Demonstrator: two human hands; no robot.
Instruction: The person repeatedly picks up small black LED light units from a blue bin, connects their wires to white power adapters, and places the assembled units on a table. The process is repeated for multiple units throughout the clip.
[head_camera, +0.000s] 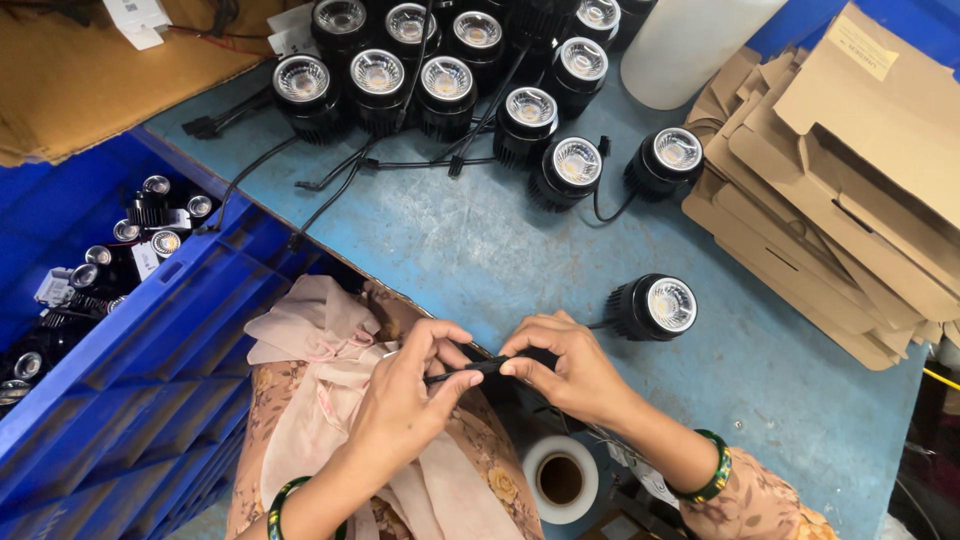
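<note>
Fingers of left hand (405, 400) and right hand (565, 365) pinching thin black cable (478, 368), wrists angled inward.

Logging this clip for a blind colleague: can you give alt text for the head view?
Left hand and right hand pinch a thin black cable between them above a blue table. One black spotlight lies nearby, with more lamps behind and flat cardboard boxes at right.

Bare worktop (480, 250) lies open between the hands and the lamp cluster (450, 80). One lamp (655, 307) stands just right of the right hand (565, 370). Cartons (840, 190) block the right side; a blue crate (150, 360) blocks the left.
</note>
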